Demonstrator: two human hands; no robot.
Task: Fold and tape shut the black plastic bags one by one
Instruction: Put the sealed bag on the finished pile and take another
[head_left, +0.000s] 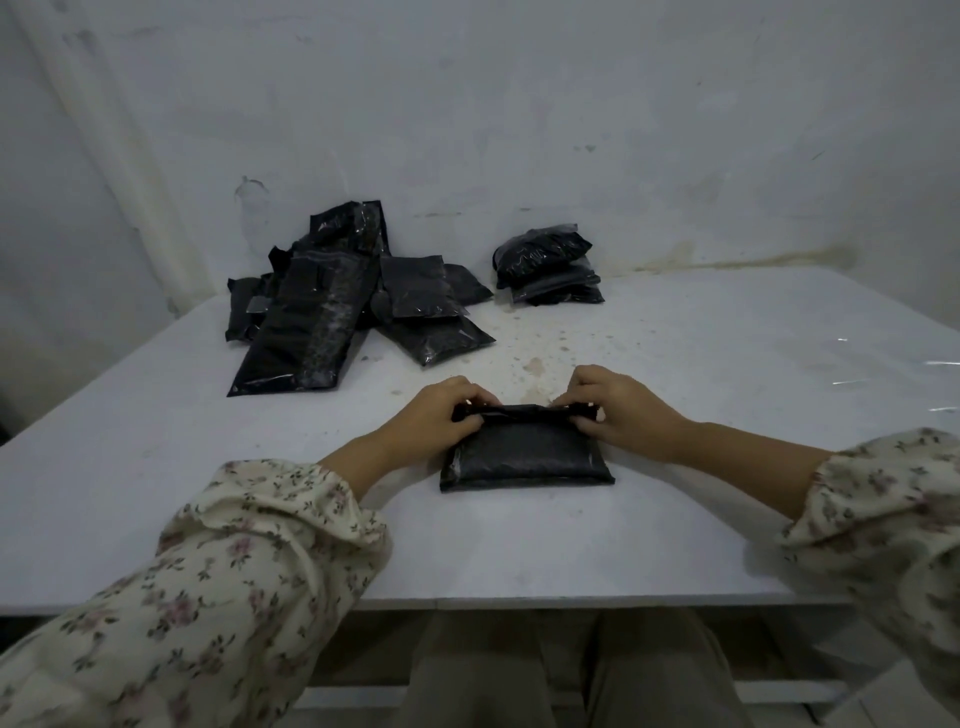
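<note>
Head view: left hand (441, 415) and right hand (618, 410) pinch one bag (524, 457); one pile (322, 322), one stack (548, 265) behind.

we count one black bag (524, 457) at 6 o'clock, at least six loose bags (311, 322) piled at 10 o'clock, about three folded bags (550, 265) stacked at 1 o'clock, on one table (727, 364).

I see a white table (675, 530) that is flat and wide. It has small brown spots (532, 366) near the middle. Behind the table is a pale wall (519, 104). The wall looks old and rough. A yellow-brown stain (727, 262) runs along the wall just above the table's back edge. On the left, the wall has a chipped mark (250, 188).
</note>
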